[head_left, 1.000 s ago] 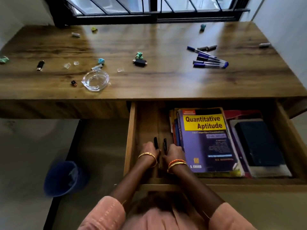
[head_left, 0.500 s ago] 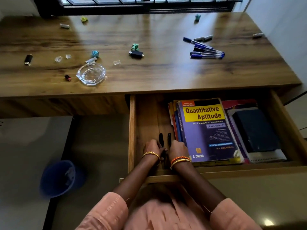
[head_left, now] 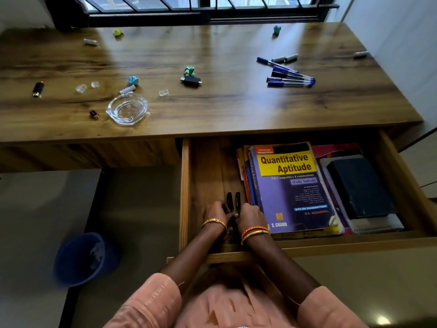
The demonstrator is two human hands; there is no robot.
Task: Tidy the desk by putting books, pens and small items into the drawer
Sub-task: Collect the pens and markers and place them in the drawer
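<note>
The wooden drawer (head_left: 185, 185) stands pulled out under the desk. Inside it on the right lies a stack of books topped by a purple "Quantitative Aptitude" book (head_left: 290, 188), with a dark notebook (head_left: 359, 185) beside it. In the drawer's left part two black pens (head_left: 233, 200) lie side by side. My left hand (head_left: 216, 213) and my right hand (head_left: 250, 215) are both down in the drawer, fingers curled on the near ends of these pens. Several blue pens (head_left: 289, 75) lie on the desk top at the right.
On the desk (head_left: 224, 107) sit a glass ashtray (head_left: 127, 109), crumpled paper bits (head_left: 190, 71), a black adapter (head_left: 191, 80), small clear caps (head_left: 81, 88), and a black plug (head_left: 37, 89). A blue bin (head_left: 82, 258) stands on the floor at the left.
The view has shifted slightly; both hands stay at the black pens in the drawer with only small finger movement.
</note>
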